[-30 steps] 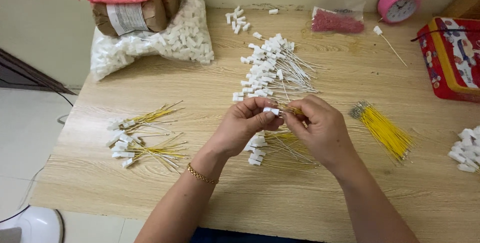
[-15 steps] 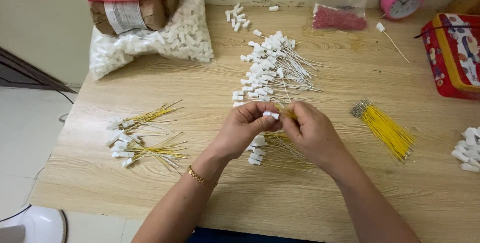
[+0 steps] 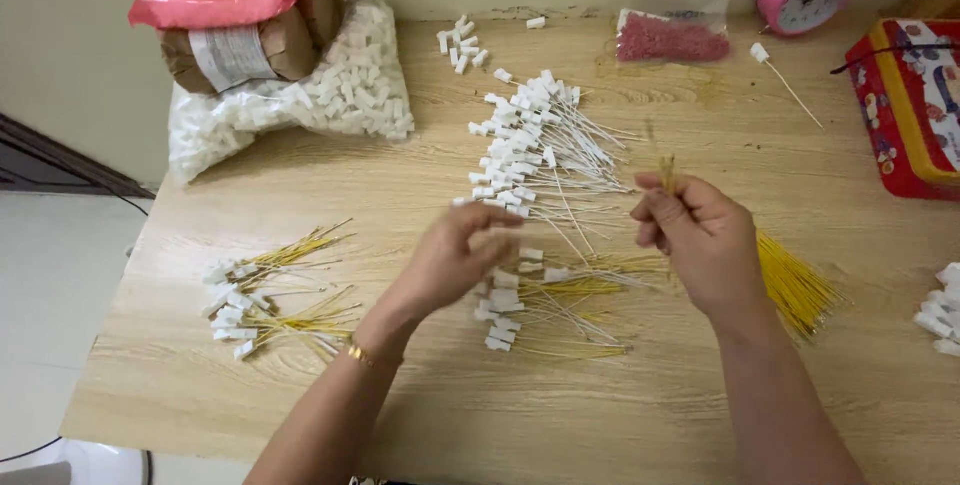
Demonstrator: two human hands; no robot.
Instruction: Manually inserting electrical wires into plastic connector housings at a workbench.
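Right hand [image 3: 700, 240], at 3 o'clock of centre: fingers pinched on a thin yellow wire [image 3: 667, 171] standing upright. Left hand [image 3: 462, 250], fingers curled loosely, holds nothing visible, hovering over a heap of yellow wires with white plastic connectors [image 3: 545, 300] on the pale wooden table [image 3: 620, 415].
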